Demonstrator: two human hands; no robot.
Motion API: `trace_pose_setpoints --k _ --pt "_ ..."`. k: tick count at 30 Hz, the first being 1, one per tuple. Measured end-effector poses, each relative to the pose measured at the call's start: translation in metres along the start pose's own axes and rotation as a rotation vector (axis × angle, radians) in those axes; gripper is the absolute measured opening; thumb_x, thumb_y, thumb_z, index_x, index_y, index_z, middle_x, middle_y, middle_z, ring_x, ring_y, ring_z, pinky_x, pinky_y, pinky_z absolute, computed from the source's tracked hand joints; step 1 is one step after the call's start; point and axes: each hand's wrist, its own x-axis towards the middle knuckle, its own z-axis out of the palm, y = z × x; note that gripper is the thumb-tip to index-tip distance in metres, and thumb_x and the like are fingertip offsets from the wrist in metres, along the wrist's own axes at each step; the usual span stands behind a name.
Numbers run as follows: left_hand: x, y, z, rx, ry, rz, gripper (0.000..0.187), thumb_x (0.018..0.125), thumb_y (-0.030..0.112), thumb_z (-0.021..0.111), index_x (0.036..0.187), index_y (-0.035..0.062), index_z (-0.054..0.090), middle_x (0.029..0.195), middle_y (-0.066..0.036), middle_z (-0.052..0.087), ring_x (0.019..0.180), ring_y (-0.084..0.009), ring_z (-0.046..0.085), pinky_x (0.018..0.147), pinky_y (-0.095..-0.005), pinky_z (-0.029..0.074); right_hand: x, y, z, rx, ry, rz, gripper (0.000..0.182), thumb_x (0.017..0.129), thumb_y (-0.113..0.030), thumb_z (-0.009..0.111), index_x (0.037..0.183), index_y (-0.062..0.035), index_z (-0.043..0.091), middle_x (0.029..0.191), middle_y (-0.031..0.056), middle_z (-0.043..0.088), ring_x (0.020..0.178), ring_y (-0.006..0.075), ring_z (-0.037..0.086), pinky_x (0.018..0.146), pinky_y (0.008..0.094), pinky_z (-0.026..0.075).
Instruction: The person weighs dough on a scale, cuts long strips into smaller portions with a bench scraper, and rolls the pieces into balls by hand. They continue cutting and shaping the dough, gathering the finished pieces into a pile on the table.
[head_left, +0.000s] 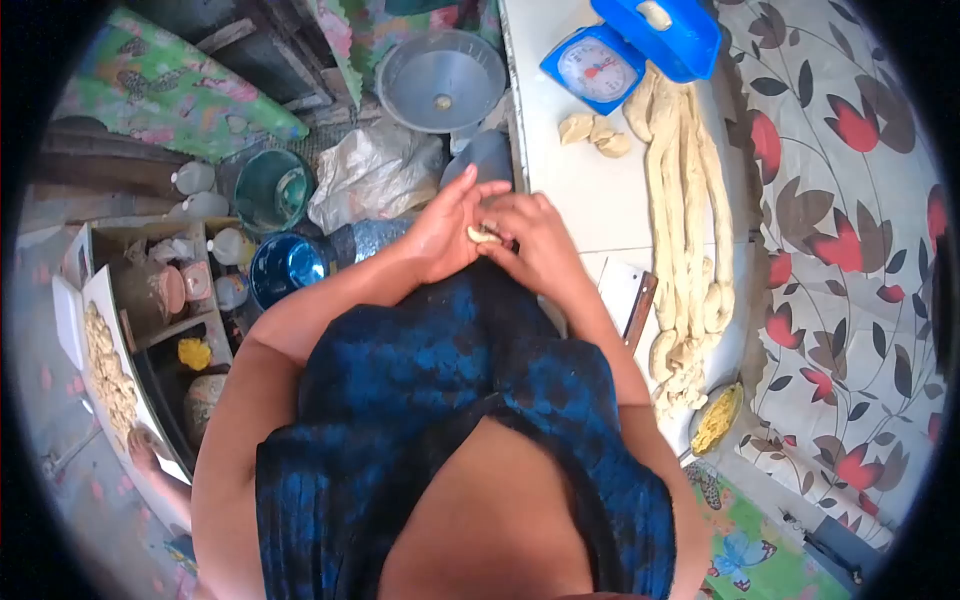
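A small curved piece of dough (483, 237) lies between my two hands, in front of my body. My left hand (447, 228) is turned palm up and cupped under the dough, its thumb and fingertips stretched out. My right hand (533, 232) bends over from the other side, with curled fingers and thumb at the dough; part of the grip is hidden. To the right, long ropes of dough (688, 200) run along the white table (590, 195). Cut dough pieces (680, 385) lie at their near end. A cleaver (630, 300) with a wooden handle rests beside the ropes.
A blue scale (597, 72) and dough lumps (597, 133) are at the table's far end. A bowl of yellow shreds (716, 420) sits at the near edge. Left are a grey basin (441, 80), buckets (287, 270), a shelf (160, 330), and another person's hand (148, 450) by a dough-covered tray.
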Motion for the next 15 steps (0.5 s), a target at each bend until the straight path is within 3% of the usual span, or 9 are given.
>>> trace_pose_setpoints --k 2,7,9,11,15 --pt "-0.001 -0.001 0.008 -0.036 0.063 -0.006 0.060 0.095 0.053 0.032 0.127 0.0024 0.040 0.115 -0.011 0.054 0.103 -0.0226 0.056 0.087 -0.0371 0.046 -0.009 0.004 0.015 0.022 0.119 -0.041 0.020 0.069 -0.012 0.071 0.088 -0.0084 0.064 0.105 0.0079 0.058 0.094 0.0296 0.053 0.080 0.0389 0.041" --pt "0.001 -0.003 0.004 0.127 -0.018 -0.188 0.040 0.096 0.042 0.041 0.104 0.0062 0.055 0.091 -0.003 0.058 0.085 -0.0159 0.058 0.080 -0.0336 0.048 -0.026 0.011 -0.029 0.550 0.260 0.279 0.016 0.077 -0.005 0.070 0.090 -0.0047 0.061 0.095 0.0052 0.059 0.081 0.0145 0.057 0.072 0.0277 0.047" --pt "0.001 -0.007 -0.004 0.180 -0.012 -0.247 0.033 0.096 0.037 0.044 0.104 0.0067 0.056 0.083 0.000 0.055 0.080 -0.0140 0.056 0.076 -0.0319 0.048 -0.010 0.014 -0.071 0.685 0.636 0.275 0.021 0.077 -0.001 0.071 0.095 -0.0022 0.059 0.090 0.0027 0.058 0.077 0.0098 0.056 0.070 0.0235 0.047" --pt "0.000 -0.004 0.002 0.197 0.023 -0.235 0.028 0.096 0.033 0.046 0.102 0.0072 0.056 0.078 0.001 0.050 0.075 -0.0127 0.054 0.073 -0.0308 0.047 0.015 0.015 -0.126 0.468 0.793 0.140 0.023 0.081 -0.002 0.068 0.103 0.0007 0.060 0.083 0.0017 0.057 0.075 0.0086 0.054 0.068 0.0222 0.046" --pt "0.000 0.002 0.003 0.224 0.036 -0.187 0.027 0.095 0.031 0.046 0.101 0.0071 0.057 0.078 0.002 0.050 0.075 -0.0118 0.052 0.072 -0.0295 0.046 0.075 0.026 -0.197 0.241 0.737 0.000 0.017 0.085 -0.010 0.065 0.099 0.0000 0.063 0.079 0.0019 0.062 0.070 0.0077 0.054 0.067 0.0219 0.045"
